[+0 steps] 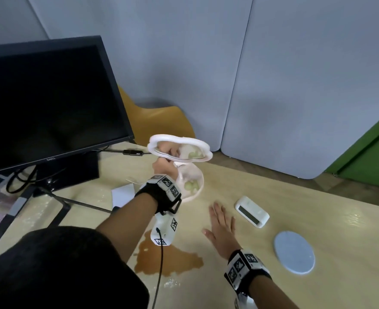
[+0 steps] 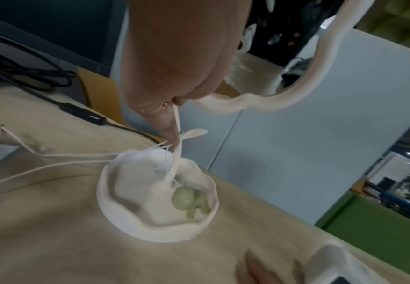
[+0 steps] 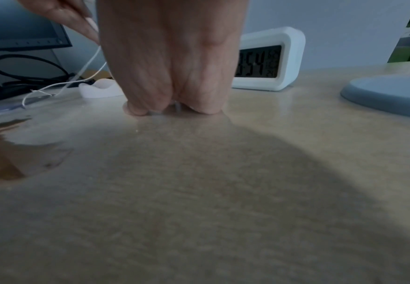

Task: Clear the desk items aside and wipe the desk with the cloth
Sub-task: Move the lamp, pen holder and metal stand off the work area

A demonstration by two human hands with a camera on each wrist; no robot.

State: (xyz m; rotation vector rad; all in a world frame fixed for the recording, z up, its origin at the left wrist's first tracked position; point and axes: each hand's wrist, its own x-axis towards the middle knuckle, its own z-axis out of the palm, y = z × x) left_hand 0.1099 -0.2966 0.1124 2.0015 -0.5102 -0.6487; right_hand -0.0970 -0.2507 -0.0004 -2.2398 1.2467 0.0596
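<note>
Right hand (image 1: pixel 221 228) flat; left hand (image 1: pixel 164 167) grips mirror (image 1: pixel 179 150).

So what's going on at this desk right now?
A person is clearing the desk. Their left hand holds a white wavy-framed mirror lifted above its white dish-shaped base. The right hand rests flat on the desk beside a white clock. A brown spill is not yet wiped; no cloth is visible.

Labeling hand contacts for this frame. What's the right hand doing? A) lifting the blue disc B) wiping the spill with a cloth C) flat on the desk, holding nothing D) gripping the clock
C: the right hand lies flat on the desk with straight fingers, apart from the white clock, the blue disc and the brown spill; no cloth shows.
</note>
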